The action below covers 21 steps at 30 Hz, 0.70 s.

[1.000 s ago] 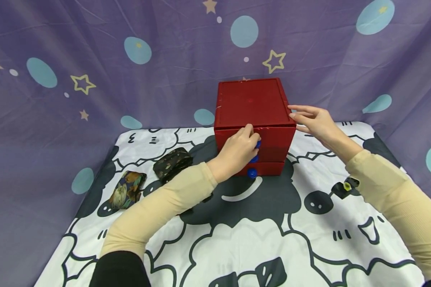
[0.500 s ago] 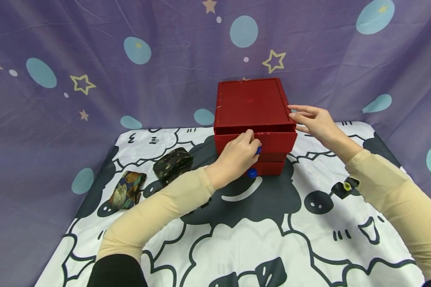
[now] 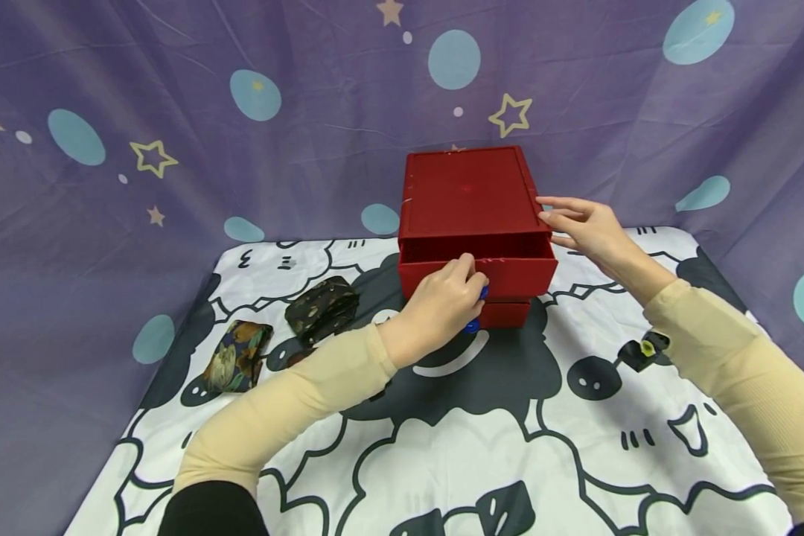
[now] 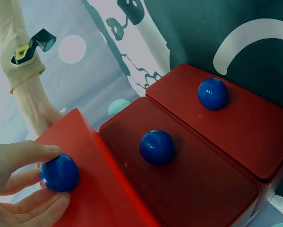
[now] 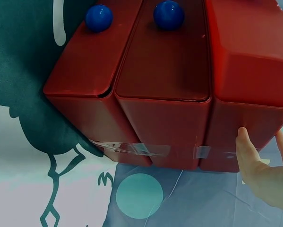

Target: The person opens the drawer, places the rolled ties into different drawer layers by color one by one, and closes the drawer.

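Observation:
A red three-drawer cabinet (image 3: 469, 190) stands at the back of the table. Its top drawer (image 3: 521, 279) is pulled partway out, and the part of its inside that shows is dark red and bare. My left hand (image 3: 435, 307) pinches the top drawer's round blue knob (image 4: 60, 173) between thumb and fingers. Below, the middle knob (image 4: 157, 147) and the bottom knob (image 4: 213, 94) sit on closed drawers. With fingers extended, my right hand (image 3: 592, 231) touches the cabinet's right side near the top edge; in the right wrist view its fingertips (image 5: 243, 135) meet the red wall.
Left of the cabinet lie a dark speckled pouch (image 3: 321, 305) and a flat floral-patterned item (image 3: 237, 356). A small reddish-brown thing (image 3: 300, 356) is mostly covered by my left sleeve. Behind the table hangs a purple curtain (image 3: 335, 171). Clear tape (image 5: 153, 149) crosses the cabinet's side.
My left hand has drawn the top drawer out toward me, from nearly closed to partway open. My right hand has stayed against the cabinet's side.

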Available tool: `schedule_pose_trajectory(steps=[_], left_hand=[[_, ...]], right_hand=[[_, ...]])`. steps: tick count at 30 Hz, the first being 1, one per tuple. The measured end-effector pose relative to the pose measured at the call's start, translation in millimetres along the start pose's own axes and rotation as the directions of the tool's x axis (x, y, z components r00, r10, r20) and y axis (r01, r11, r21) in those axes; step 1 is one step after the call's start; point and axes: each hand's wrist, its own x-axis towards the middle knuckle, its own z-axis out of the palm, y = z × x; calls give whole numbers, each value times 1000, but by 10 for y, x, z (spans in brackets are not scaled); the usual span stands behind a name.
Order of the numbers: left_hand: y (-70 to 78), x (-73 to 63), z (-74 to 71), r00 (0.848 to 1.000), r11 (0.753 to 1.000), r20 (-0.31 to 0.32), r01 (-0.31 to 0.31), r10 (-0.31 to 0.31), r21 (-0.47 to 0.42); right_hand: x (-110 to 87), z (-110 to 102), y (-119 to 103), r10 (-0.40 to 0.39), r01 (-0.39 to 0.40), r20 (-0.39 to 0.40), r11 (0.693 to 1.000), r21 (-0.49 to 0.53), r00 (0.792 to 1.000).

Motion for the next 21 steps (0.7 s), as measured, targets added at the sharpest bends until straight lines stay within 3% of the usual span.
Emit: schedule_pose_trajectory(steps=[21], left_hand=[[131, -113, -73, 997, 998, -58, -53, 55, 36]], right_hand=[[-4, -12, -10, 10, -10, 11, 1000, -20, 1000]])
